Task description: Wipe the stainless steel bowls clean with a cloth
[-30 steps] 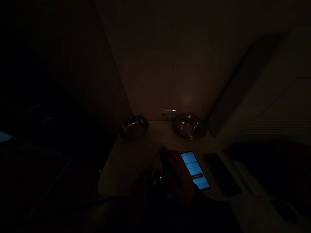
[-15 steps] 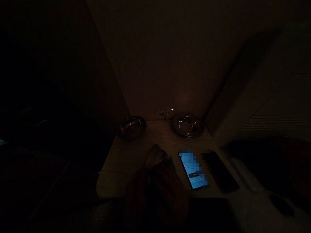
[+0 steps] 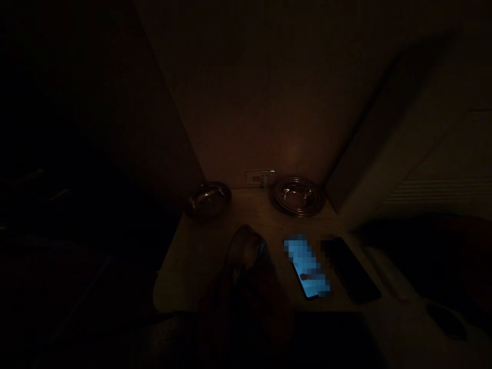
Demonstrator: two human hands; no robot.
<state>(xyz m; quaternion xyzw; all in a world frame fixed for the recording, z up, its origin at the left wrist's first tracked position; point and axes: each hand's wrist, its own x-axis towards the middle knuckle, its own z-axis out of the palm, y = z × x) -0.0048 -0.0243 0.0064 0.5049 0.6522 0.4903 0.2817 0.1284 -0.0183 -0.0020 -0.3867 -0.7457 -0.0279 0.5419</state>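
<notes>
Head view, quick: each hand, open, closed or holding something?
Left bare hand: holding the shiny, rounded, metal-looking dish at its near left; finger grip too dark to tell.
Right bare hand: holding the same dish at its near right.

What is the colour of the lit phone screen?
The lit phone screen is blue, best seen in the head view.

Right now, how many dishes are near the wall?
At least 2: left dish and right dish, on either side of the socket. The right dish may be a stack hiding more.

Lone head view, forward and down over table (image 3: 188, 266).
</notes>
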